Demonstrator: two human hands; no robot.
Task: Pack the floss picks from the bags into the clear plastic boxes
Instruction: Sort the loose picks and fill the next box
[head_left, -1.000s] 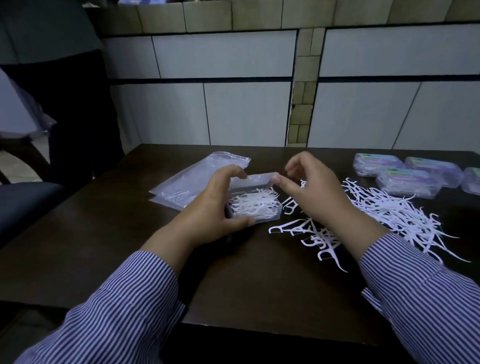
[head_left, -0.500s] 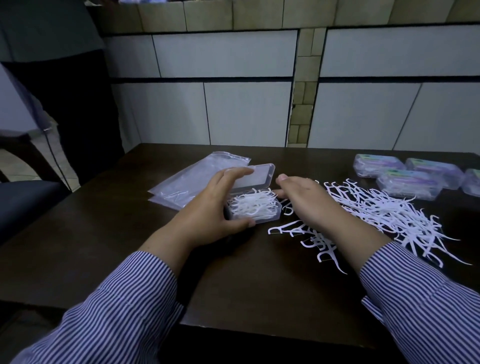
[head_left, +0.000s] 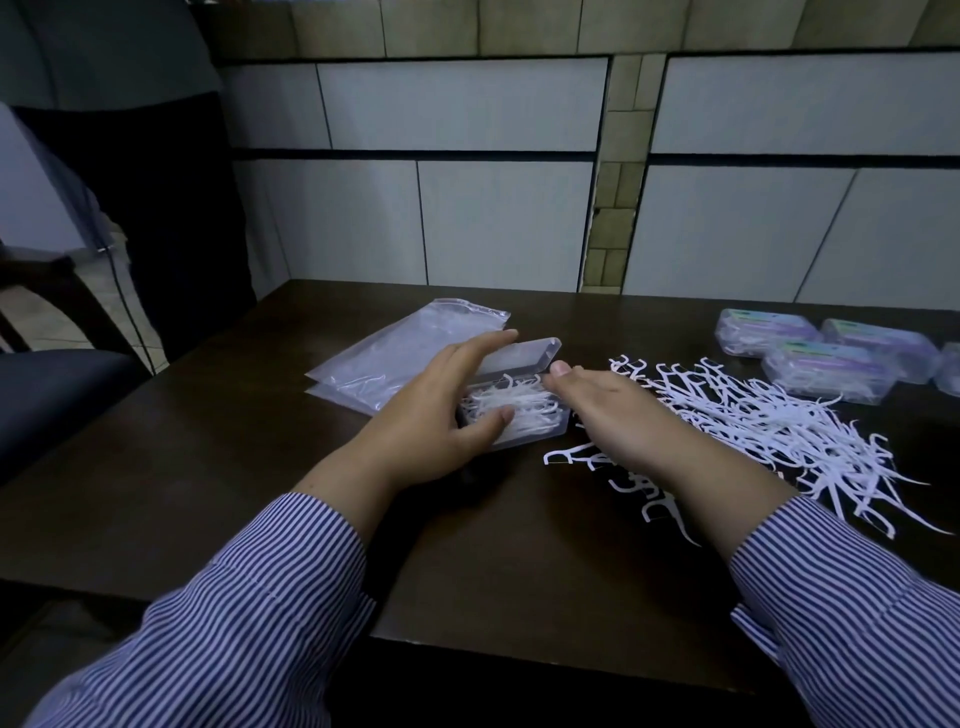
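Note:
A clear plastic box sits mid-table with its lid tilted open and white floss picks piled inside. My left hand grips the box, thumb on the front wall and fingers stretched over the lid's left side. My right hand lies palm down just right of the box, thumb at its right corner, covering some loose picks. A large heap of loose floss picks spreads to the right. Two flat clear bags lie behind my left hand.
Several closed, filled boxes with purple labels stand at the far right of the dark wooden table. A dark chair seat is at the left, and a person in dark clothes stands behind it. A tiled wall backs the table.
My right hand has come down from above the box onto the loose picks and flattened out. The lid has tipped back open. My left hand stays on the box.

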